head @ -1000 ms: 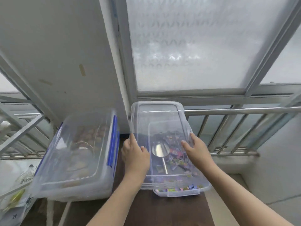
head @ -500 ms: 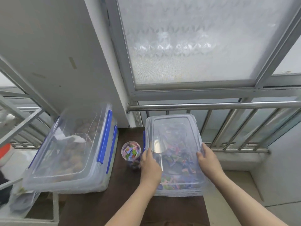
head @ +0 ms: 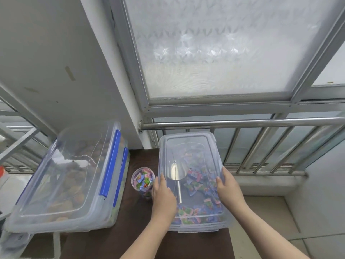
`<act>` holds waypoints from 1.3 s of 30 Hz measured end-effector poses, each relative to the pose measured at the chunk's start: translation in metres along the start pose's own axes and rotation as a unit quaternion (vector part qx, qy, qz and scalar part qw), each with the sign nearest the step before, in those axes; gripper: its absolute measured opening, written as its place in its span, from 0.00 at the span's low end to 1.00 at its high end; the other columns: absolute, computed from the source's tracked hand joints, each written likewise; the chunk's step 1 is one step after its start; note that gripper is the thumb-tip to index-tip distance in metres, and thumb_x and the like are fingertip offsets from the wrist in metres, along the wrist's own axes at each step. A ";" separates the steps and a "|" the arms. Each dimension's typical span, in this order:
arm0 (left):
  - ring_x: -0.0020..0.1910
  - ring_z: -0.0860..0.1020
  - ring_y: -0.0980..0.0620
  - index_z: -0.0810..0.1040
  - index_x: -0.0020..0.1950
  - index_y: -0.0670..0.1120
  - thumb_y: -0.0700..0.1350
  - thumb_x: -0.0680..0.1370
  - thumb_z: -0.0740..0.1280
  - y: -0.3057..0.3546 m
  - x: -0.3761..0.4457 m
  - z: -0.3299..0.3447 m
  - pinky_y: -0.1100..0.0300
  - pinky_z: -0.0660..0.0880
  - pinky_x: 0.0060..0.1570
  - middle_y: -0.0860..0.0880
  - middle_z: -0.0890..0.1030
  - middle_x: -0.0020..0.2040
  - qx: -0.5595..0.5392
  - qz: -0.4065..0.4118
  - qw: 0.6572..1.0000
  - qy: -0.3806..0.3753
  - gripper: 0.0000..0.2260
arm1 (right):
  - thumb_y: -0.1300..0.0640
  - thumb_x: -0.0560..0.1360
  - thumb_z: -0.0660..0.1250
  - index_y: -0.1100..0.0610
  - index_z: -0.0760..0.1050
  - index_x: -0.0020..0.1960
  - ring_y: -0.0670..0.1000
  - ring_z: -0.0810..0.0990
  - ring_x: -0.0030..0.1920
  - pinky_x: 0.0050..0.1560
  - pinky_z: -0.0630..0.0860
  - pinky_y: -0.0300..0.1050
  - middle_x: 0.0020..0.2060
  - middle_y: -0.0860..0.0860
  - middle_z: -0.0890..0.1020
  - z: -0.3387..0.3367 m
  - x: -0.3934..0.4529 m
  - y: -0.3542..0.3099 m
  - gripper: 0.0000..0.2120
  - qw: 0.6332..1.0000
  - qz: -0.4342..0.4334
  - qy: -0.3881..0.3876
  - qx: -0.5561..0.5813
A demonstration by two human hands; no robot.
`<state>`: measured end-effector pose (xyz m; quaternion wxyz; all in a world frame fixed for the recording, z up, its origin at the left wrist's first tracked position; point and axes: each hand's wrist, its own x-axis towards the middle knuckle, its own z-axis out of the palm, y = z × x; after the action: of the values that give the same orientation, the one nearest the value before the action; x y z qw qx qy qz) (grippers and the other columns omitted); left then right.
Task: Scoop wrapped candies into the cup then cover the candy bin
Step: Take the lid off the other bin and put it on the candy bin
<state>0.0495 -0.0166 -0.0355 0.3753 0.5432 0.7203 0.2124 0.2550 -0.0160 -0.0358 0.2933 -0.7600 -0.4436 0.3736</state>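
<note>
A clear plastic candy bin point(head: 222, 224) stands on the dark table point(head: 134, 228). Its clear lid point(head: 188, 146) lies flat on top of it. Through the lid I see several wrapped candies point(head: 197, 186) and a metal scoop point(head: 176, 170). My left hand point(head: 163, 196) rests palm down on the lid's left edge. On the lid's right edge lies my right hand point(head: 226, 186), fingers spread flat. A small clear cup point(head: 142, 181) full of wrapped candies stands just left of the bin, beside my left hand.
A bigger clear bin point(head: 61, 184) with blue latches and a shut lid sits at the left, overhanging the table. A steel railing point(head: 242, 122) and a frosted window run behind. The table's right edge drops to a tiled floor point(head: 265, 221).
The lid came down from a raised tilt onto the bin and now sits flat. Both hands slid from gripping its sides to lying on top. The cup came into view.
</note>
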 end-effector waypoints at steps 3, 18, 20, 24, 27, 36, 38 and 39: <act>0.80 0.48 0.49 0.51 0.81 0.49 0.42 0.85 0.52 -0.003 0.003 0.005 0.49 0.55 0.77 0.51 0.49 0.82 -0.009 -0.005 1.000 -0.001 0.24 | 0.57 0.82 0.57 0.60 0.57 0.79 0.52 0.60 0.77 0.75 0.56 0.46 0.77 0.54 0.62 0.002 0.002 0.005 0.26 1.000 0.000 -0.002 -0.013; 0.79 0.54 0.52 0.51 0.81 0.57 0.52 0.84 0.55 -0.034 0.001 0.004 0.48 0.57 0.76 0.54 0.55 0.81 -0.021 0.020 0.999 -0.013 0.26 | 0.56 0.80 0.60 0.54 0.60 0.77 0.56 0.67 0.72 0.70 0.65 0.51 0.74 0.55 0.67 0.004 0.002 0.014 0.26 0.999 0.039 0.021 0.025; 0.79 0.56 0.50 0.49 0.81 0.57 0.53 0.84 0.55 -0.035 0.002 0.002 0.48 0.58 0.76 0.52 0.56 0.81 -0.030 0.007 0.999 -0.030 0.27 | 0.54 0.80 0.59 0.52 0.60 0.77 0.57 0.67 0.71 0.69 0.66 0.53 0.73 0.55 0.66 0.005 0.001 0.014 0.25 0.999 0.037 0.027 0.006; 0.78 0.58 0.48 0.45 0.81 0.58 0.55 0.84 0.54 -0.036 0.005 -0.001 0.48 0.60 0.73 0.49 0.57 0.81 -0.037 -0.012 0.997 -0.067 0.29 | 0.51 0.81 0.56 0.47 0.56 0.77 0.59 0.71 0.67 0.62 0.69 0.53 0.73 0.57 0.65 0.009 0.000 0.019 0.25 0.999 0.047 0.016 0.016; 0.75 0.65 0.45 0.42 0.80 0.63 0.59 0.83 0.54 -0.040 0.008 -0.004 0.45 0.65 0.71 0.46 0.63 0.78 -0.031 -0.030 0.995 -0.088 0.29 | 0.45 0.80 0.57 0.46 0.53 0.79 0.58 0.72 0.68 0.63 0.70 0.53 0.73 0.55 0.68 0.009 0.003 0.023 0.29 0.998 0.053 0.004 0.030; 0.68 0.68 0.42 0.46 0.80 0.62 0.61 0.82 0.55 -0.041 0.004 -0.004 0.46 0.66 0.70 0.40 0.65 0.69 -0.002 -0.047 0.998 -0.049 0.29 | 0.33 0.72 0.64 0.49 0.61 0.76 0.59 0.76 0.62 0.61 0.75 0.57 0.62 0.56 0.74 0.001 0.007 0.030 0.38 0.997 0.063 0.047 -0.007; 0.65 0.69 0.44 0.51 0.81 0.59 0.58 0.82 0.58 -0.040 0.002 -0.002 0.50 0.67 0.69 0.44 0.62 0.66 -0.018 -0.044 0.999 -0.023 0.29 | 0.38 0.74 0.66 0.54 0.61 0.75 0.59 0.75 0.62 0.60 0.75 0.57 0.62 0.58 0.73 0.004 0.006 0.028 0.36 0.995 0.043 0.078 -0.043; 0.63 0.69 0.46 0.53 0.81 0.57 0.56 0.82 0.59 -0.039 0.001 -0.001 0.52 0.67 0.68 0.46 0.61 0.64 -0.026 -0.038 0.999 -0.012 0.29 | 0.40 0.75 0.66 0.57 0.62 0.75 0.60 0.74 0.63 0.61 0.75 0.56 0.63 0.58 0.73 0.005 0.006 0.026 0.36 0.994 0.039 0.084 -0.062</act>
<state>0.0243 -0.0274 -0.0626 0.4053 0.5085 0.7301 0.2100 0.2652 -0.0214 -0.0607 0.2666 -0.8223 -0.4096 0.2915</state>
